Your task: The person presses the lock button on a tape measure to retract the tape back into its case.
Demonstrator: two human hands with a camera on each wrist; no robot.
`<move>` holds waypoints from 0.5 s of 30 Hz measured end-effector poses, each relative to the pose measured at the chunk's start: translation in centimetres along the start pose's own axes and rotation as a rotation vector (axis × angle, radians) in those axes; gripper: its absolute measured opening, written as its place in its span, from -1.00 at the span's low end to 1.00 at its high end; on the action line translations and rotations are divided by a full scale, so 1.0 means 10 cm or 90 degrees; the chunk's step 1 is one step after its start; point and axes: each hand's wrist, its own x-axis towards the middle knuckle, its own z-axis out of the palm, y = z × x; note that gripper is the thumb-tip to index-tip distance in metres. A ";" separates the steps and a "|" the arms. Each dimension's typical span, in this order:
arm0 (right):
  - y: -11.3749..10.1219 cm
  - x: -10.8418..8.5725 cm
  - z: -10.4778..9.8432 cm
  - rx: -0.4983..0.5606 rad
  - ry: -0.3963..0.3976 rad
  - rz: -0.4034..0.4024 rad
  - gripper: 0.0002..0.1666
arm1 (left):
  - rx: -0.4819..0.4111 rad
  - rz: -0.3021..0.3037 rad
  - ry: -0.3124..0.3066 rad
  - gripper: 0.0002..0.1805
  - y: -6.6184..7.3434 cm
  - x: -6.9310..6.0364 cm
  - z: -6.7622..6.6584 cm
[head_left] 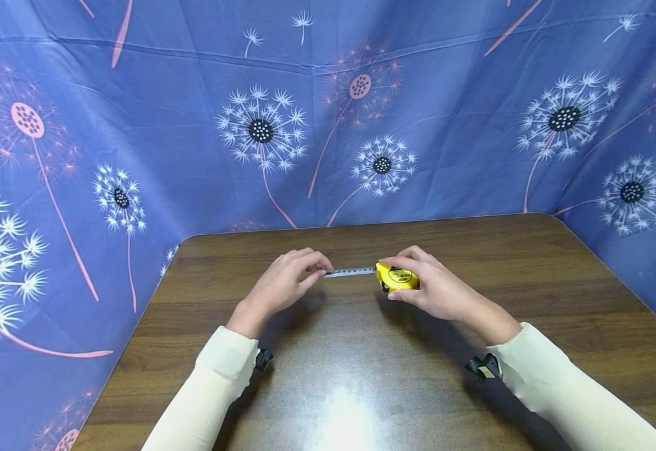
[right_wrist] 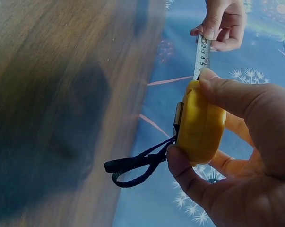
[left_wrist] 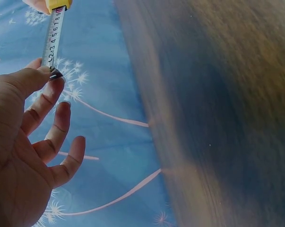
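Observation:
A yellow tape measure (head_left: 398,277) is held above the table by my right hand (head_left: 437,285), thumb and fingers round its case. From the case a short length of white blade (head_left: 353,272) runs leftward. My left hand (head_left: 285,282) pinches the dark end hook (left_wrist: 55,73) between thumb and index finger; its other fingers are spread and loosely bent. Numbers up to about 9 show on the blade in the left wrist view. In the right wrist view a black wrist strap (right_wrist: 137,165) hangs from the yellow case (right_wrist: 201,123).
Beneath both hands lies a brown wood-grain table (head_left: 339,351), with a bright glare at its near edge. A blue cloth (head_left: 193,150) with dandelion prints hangs behind and at the sides. Black wrist devices (head_left: 482,368) sit at both cream sleeves.

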 end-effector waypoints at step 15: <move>0.00 0.01 0.04 0.010 -0.003 0.000 -0.28 | 0.003 -0.017 -0.018 -0.85 0.04 0.03 0.02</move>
